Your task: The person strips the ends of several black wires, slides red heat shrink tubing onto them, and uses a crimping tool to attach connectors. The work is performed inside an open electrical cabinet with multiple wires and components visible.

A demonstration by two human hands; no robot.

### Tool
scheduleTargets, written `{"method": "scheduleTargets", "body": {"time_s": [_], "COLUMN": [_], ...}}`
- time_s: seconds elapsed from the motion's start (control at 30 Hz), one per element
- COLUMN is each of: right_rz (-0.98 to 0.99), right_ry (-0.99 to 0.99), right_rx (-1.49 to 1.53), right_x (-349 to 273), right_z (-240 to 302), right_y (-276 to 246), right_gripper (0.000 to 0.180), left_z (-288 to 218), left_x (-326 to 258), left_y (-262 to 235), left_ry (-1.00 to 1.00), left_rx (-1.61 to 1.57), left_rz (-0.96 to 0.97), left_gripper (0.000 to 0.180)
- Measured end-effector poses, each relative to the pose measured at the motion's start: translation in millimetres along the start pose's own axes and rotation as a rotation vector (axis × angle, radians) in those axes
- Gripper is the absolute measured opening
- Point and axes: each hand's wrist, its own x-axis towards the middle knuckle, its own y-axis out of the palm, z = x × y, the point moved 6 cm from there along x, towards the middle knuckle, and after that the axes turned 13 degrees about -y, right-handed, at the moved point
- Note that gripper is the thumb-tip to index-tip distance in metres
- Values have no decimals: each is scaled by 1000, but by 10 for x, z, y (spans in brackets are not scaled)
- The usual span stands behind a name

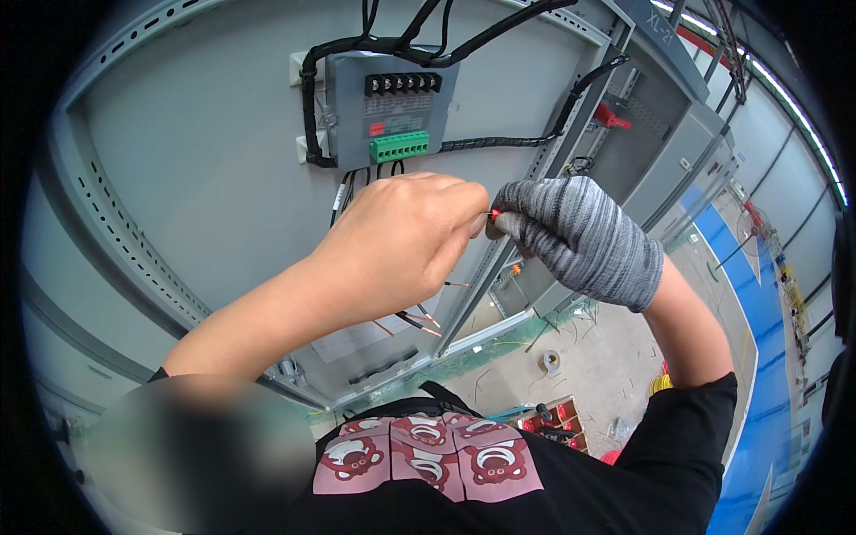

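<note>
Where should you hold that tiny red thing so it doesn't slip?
Probably by its sides, pinched between fingertips. The red piece is tiny, and the left hand and gloved right hand meet on it from opposite sides, in front of the grey cabinet panel.

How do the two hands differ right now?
The left hand is bare; the right hand wears a grey striped knit glove. The left hand is curled with knuckles toward the camera; the right hand reaches in from the right, fingers pointing left. Both pinch a small red-tipped piece between them, before the grey cabinet panel.

Small red wire end [493,215], pinched betw both fingertips, held in front of grey panel, mostly hidden
</note>
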Motion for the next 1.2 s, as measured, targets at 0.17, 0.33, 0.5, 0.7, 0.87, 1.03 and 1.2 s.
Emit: {"method": "scheduleTargets", "body": {"time_s": [0.17, 0.33, 0.5, 0.7, 0.87, 1.03, 1.2], "right_rz": [-34, -107, -56, -437, -745, -793, -697], "right_ry": [-176, -33, 76, 171, 257, -257, -743], "right_rx": [-390, -41, 153, 294, 493, 553, 953], "right_x": [27, 15, 44, -251, -612, -641, 37], "right_z": [144, -4, -84, -266, -89, 914, 1585], "right_y": [-3, 62, 95, -180, -58, 119, 494], "right_gripper": [10, 10, 20, 31, 25, 26, 26], "left_z": [46, 7, 111, 148, 153, 124, 92], "left_x": [74, 33, 25, 81, 92, 58, -58], "left_y": [13, 59, 116, -1, -5, -51, -262], "left_ry": [-116, 15, -53, -238, -285, -200, -54], "left_rx": [-203, -27, -54, -349, -356, -324, -226], "left_rz": [172, -16, 19, 112, 186, 132, -74], "left_gripper": [3, 3, 11, 22, 20, 16, 11]}}
